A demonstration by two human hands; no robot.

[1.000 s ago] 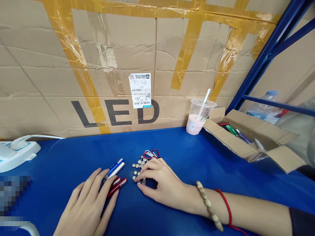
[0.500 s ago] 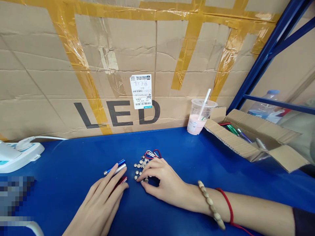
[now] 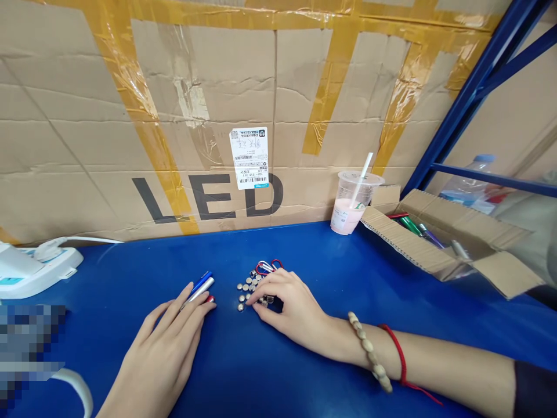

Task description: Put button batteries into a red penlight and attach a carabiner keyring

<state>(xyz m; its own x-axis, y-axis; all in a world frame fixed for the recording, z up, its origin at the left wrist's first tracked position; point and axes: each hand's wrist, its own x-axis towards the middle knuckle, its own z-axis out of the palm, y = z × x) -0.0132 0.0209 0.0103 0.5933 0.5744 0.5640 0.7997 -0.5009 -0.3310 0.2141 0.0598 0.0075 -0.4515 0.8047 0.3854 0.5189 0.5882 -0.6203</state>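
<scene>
Button cells (image 3: 244, 288) lie in a loose silver scatter near the middle of the blue worktop (image 3: 348, 273). Behind it, at 12 o'clock, a taped cardboard carton (image 3: 304, 87) marked LED fills the view. An open box (image 3: 407, 245) sits at 2 o'clock with a pink drink cup (image 3: 348, 212) just beside it.

The right hand (image 3: 291, 307) comes in from 4 o'clock with its fingers bent. Thumb and fingertips are drawn narrow on the near edge of the scatter, which lies at 10 o'clock from the knuckles. I cannot tell whether a cell is pinched between them. This is the nearer hand to the cells. The left hand (image 3: 165, 342) lies flat with its fingers close together, resting on the pen torches (image 3: 201, 285) and closed on nothing. The torches' long axes point toward about 2 o'clock, and they are just apart from the cells, at the cells' 9 o'clock. Red and silver clips (image 3: 267, 266) touch the far side of the scatter.

Against a second ago, the left hand has slid forward over the two red torches, leaving only a red tip showing. The right hand's fingers have curled tighter.
</scene>
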